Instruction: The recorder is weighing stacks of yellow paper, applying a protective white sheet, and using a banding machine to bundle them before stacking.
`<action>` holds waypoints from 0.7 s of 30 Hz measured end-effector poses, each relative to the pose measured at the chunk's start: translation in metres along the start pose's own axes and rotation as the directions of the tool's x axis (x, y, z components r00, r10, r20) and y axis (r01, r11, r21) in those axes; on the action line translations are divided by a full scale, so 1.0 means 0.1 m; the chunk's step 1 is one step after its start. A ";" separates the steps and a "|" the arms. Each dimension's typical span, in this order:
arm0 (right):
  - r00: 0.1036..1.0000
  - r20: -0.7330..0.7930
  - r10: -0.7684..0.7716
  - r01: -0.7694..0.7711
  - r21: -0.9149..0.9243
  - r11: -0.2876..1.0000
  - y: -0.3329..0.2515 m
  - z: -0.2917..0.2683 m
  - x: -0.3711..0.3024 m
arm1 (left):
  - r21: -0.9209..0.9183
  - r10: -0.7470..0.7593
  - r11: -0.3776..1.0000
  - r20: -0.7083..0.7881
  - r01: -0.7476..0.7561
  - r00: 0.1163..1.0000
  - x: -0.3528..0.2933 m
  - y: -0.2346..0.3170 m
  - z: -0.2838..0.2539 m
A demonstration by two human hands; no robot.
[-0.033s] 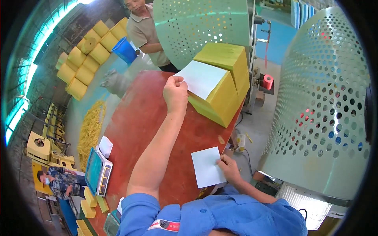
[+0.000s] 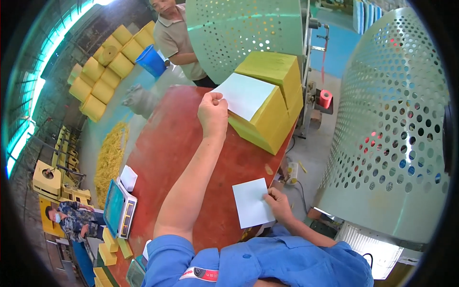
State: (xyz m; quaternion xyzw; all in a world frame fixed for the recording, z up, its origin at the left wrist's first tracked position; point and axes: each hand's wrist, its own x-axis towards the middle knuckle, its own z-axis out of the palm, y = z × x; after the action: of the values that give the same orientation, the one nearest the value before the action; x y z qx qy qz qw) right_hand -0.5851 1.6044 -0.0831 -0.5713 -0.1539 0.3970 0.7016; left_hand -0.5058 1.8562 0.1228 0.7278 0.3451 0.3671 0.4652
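A white sheet lies on top of the yellow stack at the far side of the red surface, one corner pinched in the left hand. That hand is closed in a fist around the sheet's near corner. A second white sheet lies flat at the near edge of the surface; the right hand rests on its right edge with fingers curled, thumb and fingertips pressing the paper. Nothing differs from the earlier frame: both hands and both sheets sit in the same places. Left of the arm stands a scale. Another person stands beyond the surface, near a blue bucket.
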 end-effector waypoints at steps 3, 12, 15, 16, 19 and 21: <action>1.000 0.007 -0.028 0.028 -0.023 0.999 -0.01 -0.02 0.01 | 0.078 0.084 0.993 0.000 -0.084 0.996 0.00 -0.07 -0.02; 0.927 0.004 -0.374 0.334 0.443 0.832 0.12 -0.39 0.45 | 0.175 0.388 0.911 -0.053 -0.374 0.920 0.16 -0.07 -0.26; 0.840 -0.269 -0.472 0.534 0.253 0.807 0.13 -0.46 0.87 | 0.255 0.274 0.930 -0.007 -0.264 0.962 0.39 0.09 -0.24; 0.810 -0.319 -0.492 0.574 0.260 0.777 0.12 -0.49 1.00 | 0.307 0.349 0.884 0.068 -0.352 0.935 0.43 0.21 -0.16; 0.649 -0.402 -0.646 0.717 0.040 0.695 -0.20 -0.37 1.29 | 0.481 0.462 0.721 0.203 -0.499 0.863 0.65 0.22 -0.04; 0.559 -0.475 -0.680 0.762 -0.028 0.647 -0.22 -0.41 1.53 | 0.556 0.493 0.607 0.297 -0.568 0.818 0.68 0.19 0.17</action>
State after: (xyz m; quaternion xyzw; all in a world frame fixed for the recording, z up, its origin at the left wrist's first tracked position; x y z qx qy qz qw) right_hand -0.4511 1.6879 -0.1115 -0.4656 -0.1738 -0.0556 0.8660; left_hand -0.4543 1.9001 0.1499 0.9275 0.1875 0.3115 0.0870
